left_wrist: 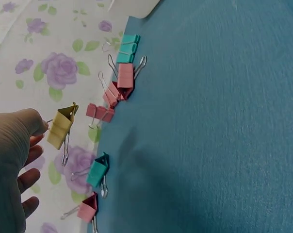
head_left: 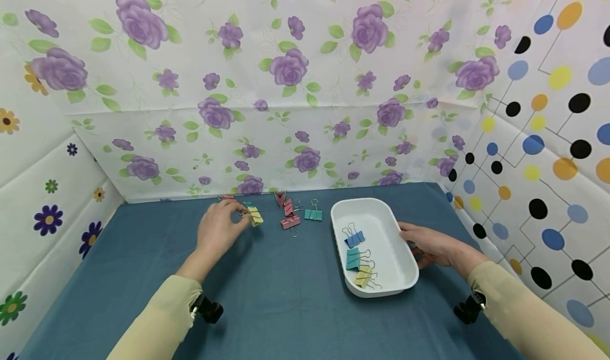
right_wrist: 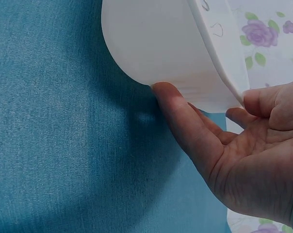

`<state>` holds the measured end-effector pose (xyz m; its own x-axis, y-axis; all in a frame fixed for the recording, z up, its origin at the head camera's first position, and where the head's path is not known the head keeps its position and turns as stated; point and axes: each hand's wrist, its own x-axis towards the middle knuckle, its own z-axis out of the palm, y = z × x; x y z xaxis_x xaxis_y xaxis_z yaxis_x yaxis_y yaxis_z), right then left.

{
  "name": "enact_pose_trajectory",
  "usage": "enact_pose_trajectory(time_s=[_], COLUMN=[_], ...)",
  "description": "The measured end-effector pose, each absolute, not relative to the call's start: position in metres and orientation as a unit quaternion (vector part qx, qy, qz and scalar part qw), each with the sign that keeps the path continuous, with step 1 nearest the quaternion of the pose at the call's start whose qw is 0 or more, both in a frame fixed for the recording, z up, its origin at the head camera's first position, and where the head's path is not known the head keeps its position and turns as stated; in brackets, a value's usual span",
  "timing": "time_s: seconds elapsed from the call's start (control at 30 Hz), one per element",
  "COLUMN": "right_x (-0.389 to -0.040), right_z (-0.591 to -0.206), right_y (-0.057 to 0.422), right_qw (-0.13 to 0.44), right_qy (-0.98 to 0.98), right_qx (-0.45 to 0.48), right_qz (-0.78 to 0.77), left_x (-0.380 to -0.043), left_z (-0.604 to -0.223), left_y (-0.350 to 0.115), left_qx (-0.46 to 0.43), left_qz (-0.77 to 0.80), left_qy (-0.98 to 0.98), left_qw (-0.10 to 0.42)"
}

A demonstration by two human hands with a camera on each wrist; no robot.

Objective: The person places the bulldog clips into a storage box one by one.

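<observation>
A yellow binder clip (head_left: pixel 255 217) is pinched by its wire handle between the thumb and finger of my left hand (head_left: pixel 220 227); the left wrist view shows this clip (left_wrist: pixel 61 128) above the cloth. Beneath it lie a teal clip (left_wrist: pixel 98 170) and a red clip (left_wrist: pixel 88 208). My right hand (head_left: pixel 431 243) grips the right side of a white tray (head_left: pixel 393 264), its fingertips at the tray's underside in the right wrist view. Inside the tray, along its left part, are a blue clip (head_left: pixel 355 238), teal clipping (head_left: pixel 352 259) and yellow clipping (head_left: pixel 363 277) with silver wire handles.
Red clips (head_left: pixel 290 222) and a teal clip (head_left: pixel 313 215) lie between the left hand and the tray, near the back edge of the blue cloth (head_left: pixel 286 307). A flowered sheet (head_left: pixel 267 153) rises behind, and a dotted sheet (head_left: pixel 548 169) stands at the right.
</observation>
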<state>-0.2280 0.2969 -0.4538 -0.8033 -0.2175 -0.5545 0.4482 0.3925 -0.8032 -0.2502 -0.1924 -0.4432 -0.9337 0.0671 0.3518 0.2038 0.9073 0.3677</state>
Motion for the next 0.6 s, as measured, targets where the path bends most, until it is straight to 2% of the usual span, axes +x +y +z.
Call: enact_pose_trajectory(time_s=[0.6], right_x=[-0.227], right_z=[-0.453], right_y=[0.297], right_qw=[0.307], right_qy=[0.775], right_qx=[0.074], right_qz=[-0.548], left_x=[-0.241], left_z=[-0.424], left_y=[-0.176], left_qx=[-0.1], left_qz=[-0.213], left_qy=[-0.95], left_qw=[0.203])
